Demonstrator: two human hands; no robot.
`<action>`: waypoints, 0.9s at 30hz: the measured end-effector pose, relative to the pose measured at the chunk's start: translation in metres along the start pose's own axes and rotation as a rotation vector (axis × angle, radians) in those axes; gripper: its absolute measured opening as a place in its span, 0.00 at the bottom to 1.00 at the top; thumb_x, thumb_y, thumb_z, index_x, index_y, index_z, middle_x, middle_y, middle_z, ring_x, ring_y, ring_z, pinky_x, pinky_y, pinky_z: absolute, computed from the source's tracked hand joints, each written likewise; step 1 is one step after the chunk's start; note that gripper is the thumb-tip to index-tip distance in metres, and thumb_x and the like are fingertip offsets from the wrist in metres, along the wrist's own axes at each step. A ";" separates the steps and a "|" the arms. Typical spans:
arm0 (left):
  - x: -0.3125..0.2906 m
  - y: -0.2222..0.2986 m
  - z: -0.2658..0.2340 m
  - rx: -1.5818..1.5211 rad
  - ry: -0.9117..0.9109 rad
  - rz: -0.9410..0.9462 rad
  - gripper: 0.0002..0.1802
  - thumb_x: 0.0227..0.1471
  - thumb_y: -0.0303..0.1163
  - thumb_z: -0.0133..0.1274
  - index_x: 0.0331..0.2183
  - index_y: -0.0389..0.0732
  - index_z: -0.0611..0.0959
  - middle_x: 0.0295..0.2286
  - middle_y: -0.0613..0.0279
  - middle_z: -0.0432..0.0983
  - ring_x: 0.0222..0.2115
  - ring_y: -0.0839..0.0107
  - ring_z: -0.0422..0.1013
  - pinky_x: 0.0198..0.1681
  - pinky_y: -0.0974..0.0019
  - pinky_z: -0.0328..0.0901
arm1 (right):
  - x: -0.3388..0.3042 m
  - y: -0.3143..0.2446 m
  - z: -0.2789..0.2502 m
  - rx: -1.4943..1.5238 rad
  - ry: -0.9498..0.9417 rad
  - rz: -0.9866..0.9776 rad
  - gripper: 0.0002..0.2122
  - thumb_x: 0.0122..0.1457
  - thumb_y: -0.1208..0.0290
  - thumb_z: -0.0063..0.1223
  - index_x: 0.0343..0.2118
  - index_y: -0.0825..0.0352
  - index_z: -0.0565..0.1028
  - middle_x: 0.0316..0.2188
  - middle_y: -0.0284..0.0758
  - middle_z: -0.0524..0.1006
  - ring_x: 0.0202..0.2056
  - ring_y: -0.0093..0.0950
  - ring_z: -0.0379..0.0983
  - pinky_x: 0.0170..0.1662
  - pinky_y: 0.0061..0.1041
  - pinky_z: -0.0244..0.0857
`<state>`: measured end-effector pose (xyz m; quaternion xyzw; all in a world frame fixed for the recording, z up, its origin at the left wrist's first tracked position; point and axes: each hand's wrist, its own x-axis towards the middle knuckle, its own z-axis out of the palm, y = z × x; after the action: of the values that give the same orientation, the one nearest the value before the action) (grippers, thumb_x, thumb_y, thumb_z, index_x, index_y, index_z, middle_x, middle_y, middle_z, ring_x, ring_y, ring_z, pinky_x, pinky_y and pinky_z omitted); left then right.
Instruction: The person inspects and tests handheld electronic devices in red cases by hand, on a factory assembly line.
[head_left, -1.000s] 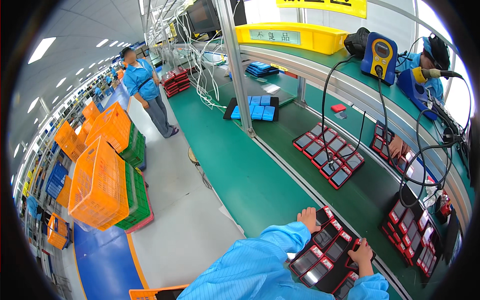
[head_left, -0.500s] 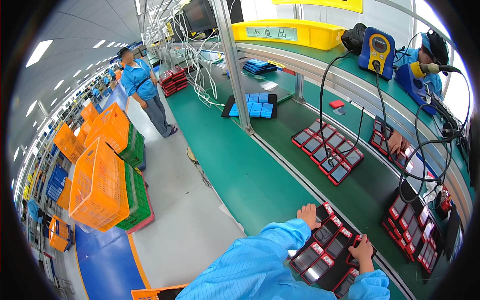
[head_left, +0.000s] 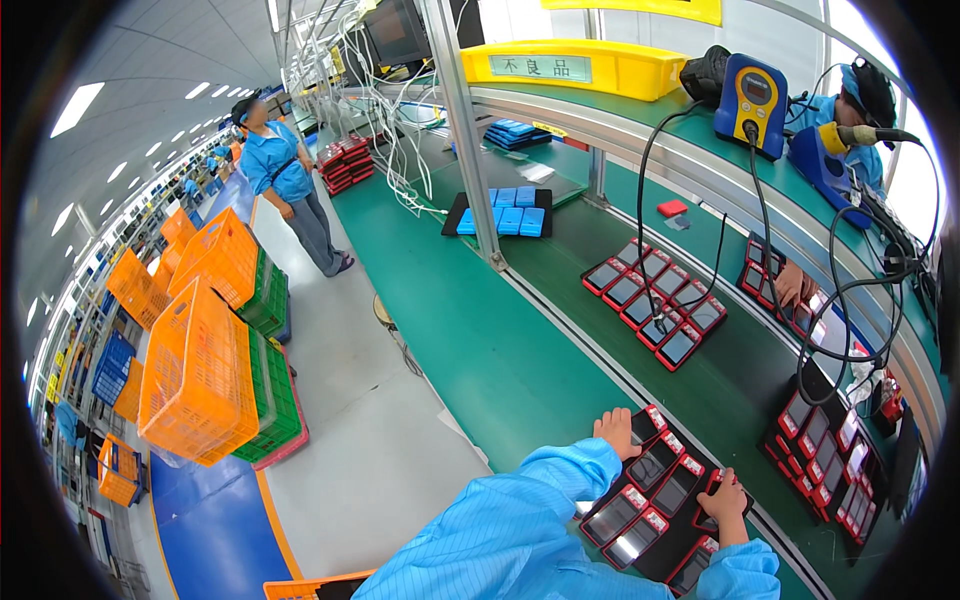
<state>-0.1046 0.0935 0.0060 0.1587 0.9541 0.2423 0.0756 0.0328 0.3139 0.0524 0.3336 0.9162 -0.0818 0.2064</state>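
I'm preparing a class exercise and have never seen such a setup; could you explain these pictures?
There is no robot: these are a person's bare left hand and right hand, in blue sleeves. Every picture comes from a wide fisheye camera on that person's head, whose lens bends straight edges. On the green bench lies a dark tray of red-framed devices with screens; the hands rest at its sides, though how firmly they grip is unclear. Farther off lie flat blue items.

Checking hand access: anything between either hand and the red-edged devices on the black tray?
Nothing visible: the left hand is beside the devices at the edge of the tray; the right hand is on one.
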 end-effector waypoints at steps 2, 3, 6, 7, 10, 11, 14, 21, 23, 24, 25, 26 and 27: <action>0.000 0.000 0.001 0.007 -0.003 -0.006 0.38 0.26 0.43 0.64 0.39 0.38 0.65 0.38 0.56 0.63 0.41 0.58 0.61 0.41 0.57 0.57 | 0.000 0.000 0.000 0.012 0.008 -0.016 0.44 0.34 0.56 0.57 0.56 0.65 0.48 0.46 0.54 0.64 0.47 0.45 0.64 0.49 0.33 0.59; -0.001 0.000 0.001 0.013 0.007 -0.005 0.38 0.26 0.44 0.64 0.39 0.38 0.65 0.38 0.56 0.63 0.41 0.58 0.61 0.41 0.57 0.57 | -0.001 0.000 0.000 0.013 0.006 -0.016 0.44 0.34 0.56 0.57 0.56 0.65 0.48 0.46 0.54 0.64 0.47 0.45 0.64 0.49 0.33 0.59; -0.003 0.000 0.003 0.007 0.016 0.000 0.38 0.26 0.44 0.63 0.39 0.38 0.65 0.38 0.56 0.63 0.41 0.57 0.61 0.41 0.56 0.57 | -0.001 0.004 0.004 0.015 0.027 -0.022 0.44 0.34 0.56 0.57 0.56 0.65 0.49 0.46 0.54 0.64 0.47 0.45 0.64 0.48 0.33 0.59; -0.004 0.000 0.005 -0.005 0.015 0.004 0.38 0.25 0.45 0.63 0.38 0.38 0.65 0.38 0.55 0.63 0.40 0.56 0.61 0.41 0.56 0.56 | 0.001 0.008 0.006 0.016 0.028 -0.027 0.44 0.34 0.56 0.57 0.56 0.64 0.49 0.46 0.54 0.63 0.46 0.45 0.64 0.47 0.33 0.61; -0.007 0.005 0.006 0.007 0.032 0.026 0.37 0.25 0.45 0.63 0.38 0.38 0.65 0.38 0.55 0.63 0.40 0.56 0.61 0.41 0.56 0.56 | -0.002 0.014 0.011 0.047 0.070 -0.036 0.44 0.34 0.56 0.57 0.56 0.64 0.50 0.47 0.54 0.62 0.47 0.45 0.64 0.46 0.34 0.62; -0.006 0.005 0.004 0.013 0.030 0.027 0.37 0.24 0.45 0.62 0.38 0.38 0.66 0.37 0.56 0.63 0.39 0.57 0.61 0.41 0.55 0.57 | -0.006 0.016 0.013 0.069 0.115 -0.056 0.43 0.34 0.55 0.57 0.56 0.64 0.50 0.48 0.52 0.62 0.48 0.44 0.62 0.47 0.34 0.61; 0.001 -0.005 0.009 -0.047 0.044 0.032 0.34 0.24 0.44 0.59 0.35 0.37 0.68 0.35 0.51 0.65 0.38 0.52 0.61 0.41 0.53 0.57 | 0.002 0.010 0.015 0.138 0.173 -0.127 0.40 0.35 0.57 0.56 0.53 0.67 0.53 0.48 0.49 0.63 0.49 0.42 0.61 0.49 0.36 0.59; 0.009 -0.012 -0.004 -0.031 0.044 0.067 0.37 0.25 0.43 0.64 0.38 0.35 0.68 0.36 0.50 0.66 0.40 0.52 0.63 0.42 0.53 0.59 | 0.000 -0.006 0.002 0.066 0.076 -0.019 0.40 0.36 0.53 0.57 0.53 0.59 0.53 0.43 0.46 0.66 0.42 0.40 0.69 0.39 0.35 0.66; 0.010 -0.011 -0.001 -0.017 0.063 0.090 0.38 0.26 0.43 0.64 0.39 0.35 0.68 0.37 0.51 0.65 0.41 0.52 0.62 0.43 0.54 0.57 | 0.004 -0.003 0.006 0.068 0.084 -0.029 0.40 0.36 0.53 0.57 0.54 0.60 0.53 0.40 0.48 0.67 0.39 0.41 0.70 0.37 0.35 0.67; 0.009 -0.009 -0.001 -0.016 0.032 0.073 0.38 0.27 0.44 0.64 0.40 0.35 0.66 0.38 0.51 0.64 0.42 0.53 0.60 0.44 0.54 0.56 | 0.006 -0.001 0.009 0.051 0.074 -0.016 0.41 0.36 0.53 0.56 0.55 0.60 0.52 0.40 0.48 0.66 0.39 0.41 0.70 0.37 0.34 0.67; 0.009 -0.007 0.001 -0.016 0.015 0.087 0.38 0.27 0.44 0.64 0.40 0.35 0.66 0.38 0.51 0.64 0.42 0.53 0.60 0.44 0.54 0.56 | 0.007 0.001 0.010 0.035 0.064 -0.009 0.41 0.37 0.53 0.55 0.55 0.61 0.51 0.40 0.49 0.66 0.38 0.40 0.70 0.37 0.33 0.67; 0.008 -0.006 0.002 -0.016 0.012 0.092 0.39 0.27 0.44 0.64 0.40 0.35 0.66 0.39 0.51 0.64 0.42 0.53 0.60 0.44 0.54 0.56 | 0.006 0.003 0.011 0.038 0.059 0.003 0.41 0.37 0.53 0.55 0.55 0.61 0.51 0.40 0.49 0.66 0.38 0.40 0.70 0.37 0.33 0.67; 0.007 -0.005 0.002 -0.016 0.011 0.095 0.39 0.27 0.44 0.64 0.40 0.35 0.65 0.39 0.51 0.64 0.42 0.53 0.59 0.44 0.54 0.55 | 0.006 0.005 0.012 0.041 0.049 -0.001 0.41 0.37 0.52 0.55 0.55 0.62 0.50 0.40 0.49 0.66 0.39 0.41 0.69 0.37 0.34 0.67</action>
<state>-0.1123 0.0923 0.0009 0.2019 0.9440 0.2540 0.0599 0.0361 0.3176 0.0391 0.3394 0.9192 -0.0927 0.1771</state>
